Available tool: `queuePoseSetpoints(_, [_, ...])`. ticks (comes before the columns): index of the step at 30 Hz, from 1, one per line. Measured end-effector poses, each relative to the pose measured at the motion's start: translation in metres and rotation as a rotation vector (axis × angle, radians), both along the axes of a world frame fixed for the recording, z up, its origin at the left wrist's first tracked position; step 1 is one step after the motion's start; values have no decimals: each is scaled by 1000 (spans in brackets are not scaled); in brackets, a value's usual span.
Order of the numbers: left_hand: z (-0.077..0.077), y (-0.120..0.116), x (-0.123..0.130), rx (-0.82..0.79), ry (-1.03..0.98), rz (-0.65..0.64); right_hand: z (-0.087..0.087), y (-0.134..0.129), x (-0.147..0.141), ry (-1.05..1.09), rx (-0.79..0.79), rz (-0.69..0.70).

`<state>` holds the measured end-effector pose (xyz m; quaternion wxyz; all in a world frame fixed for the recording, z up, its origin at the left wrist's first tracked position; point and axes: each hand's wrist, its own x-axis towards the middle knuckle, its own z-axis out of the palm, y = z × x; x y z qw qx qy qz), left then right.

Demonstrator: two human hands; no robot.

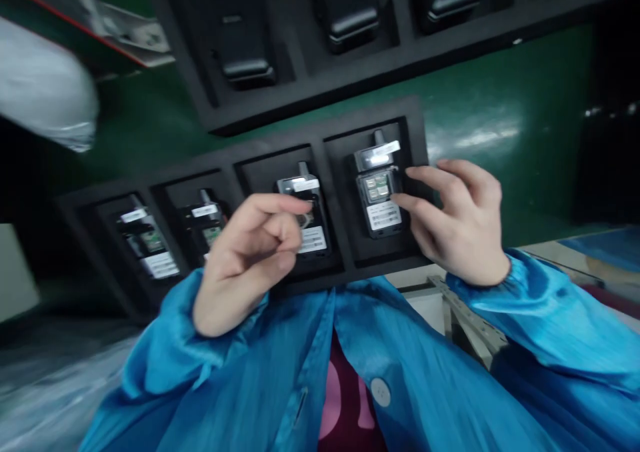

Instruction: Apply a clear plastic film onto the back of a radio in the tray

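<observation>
A black foam tray (pixel 334 172) holds several handheld devices in separate compartments. In its rightmost compartment lies a device (pixel 383 215) with an open back, small metal squares and a white label. My right hand (pixel 455 222) is at that device's right edge, thumb and fingers apart, nothing visible between them. The neighbouring device (pixel 313 239) is partly hidden by my left hand (pixel 253 255), whose fingers are curled with the index finger pointing over it; no object shows in them. Further left are a third device (pixel 204 211) and a fourth device (pixel 159 264), both blurred.
Behind stands a larger black foam tray (pixel 300 92) with several black devices. Both trays rest on a green surface (pixel 480 119). A clear plastic bag (pixel 45 82) is at the upper left, near a red-edged item (pixel 145 39). Metal framing (pixel 465 319) shows below my right hand.
</observation>
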<state>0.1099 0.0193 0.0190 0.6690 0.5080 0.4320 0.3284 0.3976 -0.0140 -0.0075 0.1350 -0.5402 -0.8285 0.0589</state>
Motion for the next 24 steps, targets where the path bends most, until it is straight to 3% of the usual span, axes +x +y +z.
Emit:
queuePoseSetpoints(3, [2, -6, 4, -99, -202, -63, 18, 8, -13, 201, -15, -40])
queuePoseSetpoints(6, [8, -11, 7, -132, -275, -103, 35, 19, -36, 389, -109, -3])
queuePoseSetpoints(10, [17, -16, 4, -147, -374, -188, 47, 32, -68, 486, -385, 105])
queuePoseSetpoints(15, [24, -23, -5, -124, -425, -133, 53, 42, -92, 696, -704, 25])
queuePoseSetpoints(24, [15, -33, -18, -72, -387, -136, 57, 37, -105, 706, -776, -64])
